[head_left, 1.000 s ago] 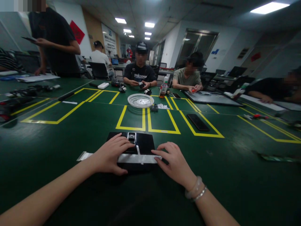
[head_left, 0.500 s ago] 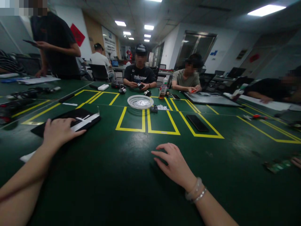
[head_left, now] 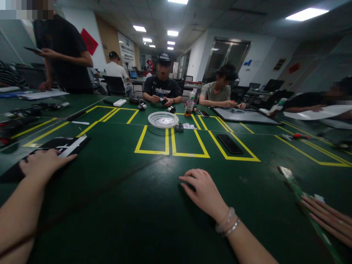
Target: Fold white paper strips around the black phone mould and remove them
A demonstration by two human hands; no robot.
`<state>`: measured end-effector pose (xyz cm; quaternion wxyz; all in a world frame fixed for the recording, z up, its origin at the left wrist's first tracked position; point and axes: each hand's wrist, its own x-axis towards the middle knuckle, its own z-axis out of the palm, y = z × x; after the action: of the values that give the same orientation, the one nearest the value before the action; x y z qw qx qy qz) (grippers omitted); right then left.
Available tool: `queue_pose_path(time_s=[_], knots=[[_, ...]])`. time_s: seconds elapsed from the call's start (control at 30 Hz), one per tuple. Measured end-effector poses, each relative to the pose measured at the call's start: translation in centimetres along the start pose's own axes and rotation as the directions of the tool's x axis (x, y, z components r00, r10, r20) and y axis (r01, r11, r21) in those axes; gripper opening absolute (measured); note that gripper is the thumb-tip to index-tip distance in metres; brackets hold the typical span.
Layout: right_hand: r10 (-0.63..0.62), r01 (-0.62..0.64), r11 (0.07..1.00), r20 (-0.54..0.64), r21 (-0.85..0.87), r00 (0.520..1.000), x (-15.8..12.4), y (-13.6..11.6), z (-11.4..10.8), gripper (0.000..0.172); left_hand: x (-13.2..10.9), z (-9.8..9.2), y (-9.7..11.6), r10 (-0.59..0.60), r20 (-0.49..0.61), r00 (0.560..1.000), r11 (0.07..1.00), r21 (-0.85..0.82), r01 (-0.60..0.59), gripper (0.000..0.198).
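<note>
My left hand (head_left: 44,164) lies flat, fingers spread, on a flat black panel (head_left: 68,143) with a white strip across it, far to the left on the green table (head_left: 132,190). My right hand (head_left: 203,190) rests open on the bare green mat in the middle, fingers loosely stretched, holding nothing; a bead bracelet sits on its wrist. At the lower right another person's fingers (head_left: 327,216) press on a thin green strip (head_left: 302,194) that reaches toward me.
Yellow tape boxes mark the mat. A white fan grille (head_left: 163,119) and a black phone (head_left: 230,143) lie beyond my hands. A drink bottle (head_left: 189,105) stands farther back. Seated people work across the table; one stands at the far left.
My left hand has slid the black panel from right in front of me far out to the left. My right hand stayed put. Another person's fingers with a green strip came in at right.
</note>
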<state>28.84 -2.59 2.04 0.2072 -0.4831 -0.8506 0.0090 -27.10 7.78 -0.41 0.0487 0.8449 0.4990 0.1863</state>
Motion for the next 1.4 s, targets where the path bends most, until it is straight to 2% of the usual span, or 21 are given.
queue_pose_path(time_s=[0.03,0.07,0.1,0.13,0.17,0.27,0.43,0.5,0.6,0.63,0.7,0.77,0.83,0.9,1.0,1.13,1.23,1.33,1.4], knots=[[-0.001,0.001,1.000,0.002,0.001,1.000,0.0,0.0,0.0,0.021,0.1,0.1,-0.3,-0.061,-0.091,0.994,0.996,0.052,0.066,0.071],[-0.002,0.002,1.000,0.005,0.001,1.000,0.0,0.0,0.0,0.022,0.1,0.3,-0.8,-0.140,-0.230,0.963,0.979,0.114,0.170,0.073],[-0.002,0.002,1.000,0.007,0.001,1.000,0.0,-0.1,-0.1,0.022,0.1,0.5,-1.3,-0.203,-0.354,0.913,0.951,0.150,0.270,0.075],[-0.002,0.002,1.000,0.010,0.001,1.000,-0.1,-0.1,-0.1,0.022,0.1,0.7,-1.8,-0.234,-0.408,0.882,0.933,0.159,0.321,0.075],[-0.002,0.002,1.000,0.012,0.002,1.000,-0.1,-0.1,-0.1,0.022,0.0,0.9,-2.3,-0.250,-0.418,0.873,0.929,0.152,0.338,0.074],[-0.002,0.002,1.000,0.018,0.005,1.000,-0.1,0.0,0.1,0.022,0.1,1.1,-3.1,-0.232,-0.336,0.913,0.957,0.091,0.276,0.065],[-0.011,0.010,1.000,0.012,0.011,1.000,0.0,0.1,0.2,0.022,0.5,0.9,-2.6,-0.157,-0.338,0.928,0.986,0.000,0.167,0.047],[-0.021,0.021,1.000,-0.012,0.018,1.000,0.0,0.0,0.2,0.024,0.9,1.1,-1.7,-0.164,-0.397,0.903,0.984,-0.005,0.177,0.046],[-0.068,0.070,0.997,-0.063,0.035,0.996,0.0,-0.3,0.1,0.028,2.2,1.4,1.2,-0.278,-0.493,0.825,0.951,-0.018,0.310,0.050],[-0.089,0.092,0.995,-0.081,0.040,0.993,-0.1,-0.3,0.1,0.030,2.8,1.5,2.7,-0.310,-0.478,0.822,0.940,-0.025,0.341,0.055],[-0.127,0.133,0.990,-0.114,0.044,0.985,-0.1,-0.5,0.1,0.034,4.0,1.6,6.5,-0.328,-0.375,0.867,0.938,-0.026,0.344,0.062],[-0.155,0.163,0.986,-0.137,0.042,0.978,-0.2,-0.7,0.2,0.037,5.1,1.6,10.9,-0.277,-0.245,0.929,0.959,-0.017,0.282,0.061],[-0.178,0.185,0.982,-0.142,0.036,0.974,-0.3,-0.9,0.3,0.039,5.9,1.8,15.1,-0.166,-0.069,0.984,0.985,-0.053,0.162,0.054],[-0.196,0.201,0.979,-0.121,0.028,0.973,-0.4,-1.3,0.3,0.043,6.3,2.2,18.6,-0.015,0.045,0.999,0.991,-0.132,0.021,0.046],[-0.196,0.197,0.980,-0.041,0.020,0.980,-0.4,-2.0,0.4,0.052,6.2,3.4,22.1,0.182,0.118,0.976,0.954,-0.261,-0.147,0.036],[-0.161,0.155,0.986,0.099,0.068,0.982,-0.3,-2.5,0.4,0.053,5.9,4.7,24.0,0.336,0.137,0.932,0.881,-0.395,-0.260,0.034],[-0.139,0.127,0.987,0.137,0.096,0.981,-0.3,-2.2,0.3,0.046,5.9,4.8,23.8,0.355,0.113,0.928,0.892,-0.337,-0.300,0.030],[-0.077,0.071,0.995,0.080,0.070,0.994,-0.2,-1.3,0.3,0.040,6.5,4.3,21.9,0.311,0.051,0.949,0.944,-0.128,-0.303,0.031],[-0.008,0.007,0.998,0.009,0.057,1.000,-0.2,-0.4,0.2,0.039,6.9,3.9,19.4,0.197,-0.021,0.980,0.980,0.021,-0.197,0.046]])
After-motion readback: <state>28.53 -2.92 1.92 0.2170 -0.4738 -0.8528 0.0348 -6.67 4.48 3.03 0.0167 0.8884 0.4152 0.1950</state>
